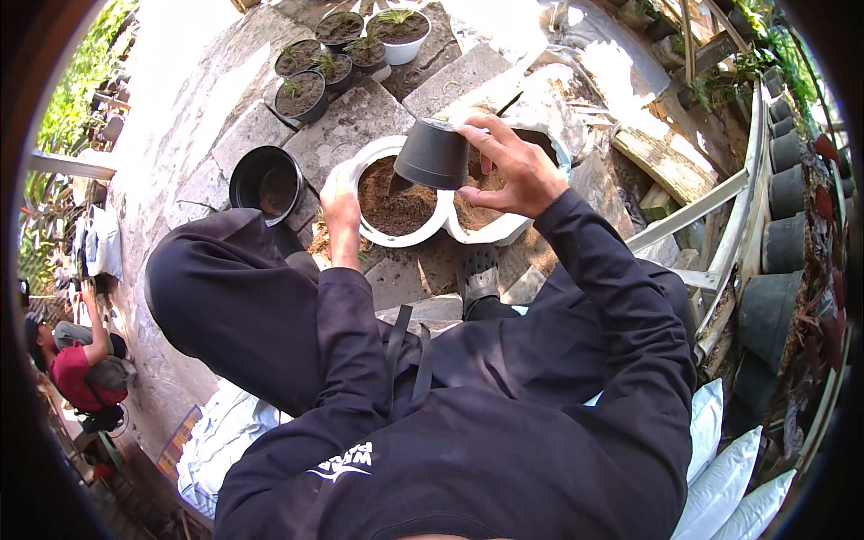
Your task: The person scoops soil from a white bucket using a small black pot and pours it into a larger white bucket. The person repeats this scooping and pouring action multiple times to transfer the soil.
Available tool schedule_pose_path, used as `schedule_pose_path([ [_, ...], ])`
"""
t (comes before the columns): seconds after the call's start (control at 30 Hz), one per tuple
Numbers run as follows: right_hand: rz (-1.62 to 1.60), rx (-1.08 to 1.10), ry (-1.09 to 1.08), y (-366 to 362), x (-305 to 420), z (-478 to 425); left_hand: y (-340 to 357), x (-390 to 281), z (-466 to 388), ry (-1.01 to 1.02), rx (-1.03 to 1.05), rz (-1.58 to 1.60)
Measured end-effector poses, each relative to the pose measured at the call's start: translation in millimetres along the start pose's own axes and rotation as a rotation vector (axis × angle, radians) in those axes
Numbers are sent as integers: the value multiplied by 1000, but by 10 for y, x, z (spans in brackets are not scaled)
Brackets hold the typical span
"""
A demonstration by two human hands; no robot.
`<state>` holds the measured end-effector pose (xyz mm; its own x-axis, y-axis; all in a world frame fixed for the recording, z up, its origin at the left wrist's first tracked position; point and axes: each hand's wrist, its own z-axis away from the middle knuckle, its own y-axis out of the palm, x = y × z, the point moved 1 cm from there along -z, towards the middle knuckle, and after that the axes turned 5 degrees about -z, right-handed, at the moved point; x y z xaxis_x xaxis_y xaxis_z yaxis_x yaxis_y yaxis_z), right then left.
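My right hand [516,169] grips a black plastic plant pot [432,156]. The pot is upside down above a round white bucket [364,229], which is partly filled with dark brown soil [398,212]. A small dark piece shows below the pot's left edge; I cannot tell what it is. At the bucket's left rim, my left hand [341,209] holds on, with its fingertips partly hidden. A second white container [496,233] of lighter brown soil touches the bucket on the right, partly behind my right hand.
An open black pot [266,183] lies left of the bucket. Several potted seedlings [300,94] stand on the stone slabs [351,128] ahead. A metal rail [688,209] and a row of black pots [785,243] run along the right. Far left, a person in red [77,371] sits low.
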<state>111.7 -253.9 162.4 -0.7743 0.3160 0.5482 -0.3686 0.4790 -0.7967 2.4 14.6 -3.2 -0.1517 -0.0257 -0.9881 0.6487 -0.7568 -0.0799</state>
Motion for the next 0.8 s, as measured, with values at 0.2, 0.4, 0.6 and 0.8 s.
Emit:
schedule_pose_path([
  [0.2, 88, -6, 273, -93, -266, 74, -10, -35, 9, 2, 16, 18],
  [0.4, 289, 214, 706, 285, -881, 398, 16, -51, 5, -35, 24, 10],
  [0.6, 177, 447, 919, 674, -873, 474, 22, -105, 46, -22, 14, 32],
  [0.8, -39, 351, 948, 519, -1126, 467, -11, -116, 54, -35, -2, 2],
])
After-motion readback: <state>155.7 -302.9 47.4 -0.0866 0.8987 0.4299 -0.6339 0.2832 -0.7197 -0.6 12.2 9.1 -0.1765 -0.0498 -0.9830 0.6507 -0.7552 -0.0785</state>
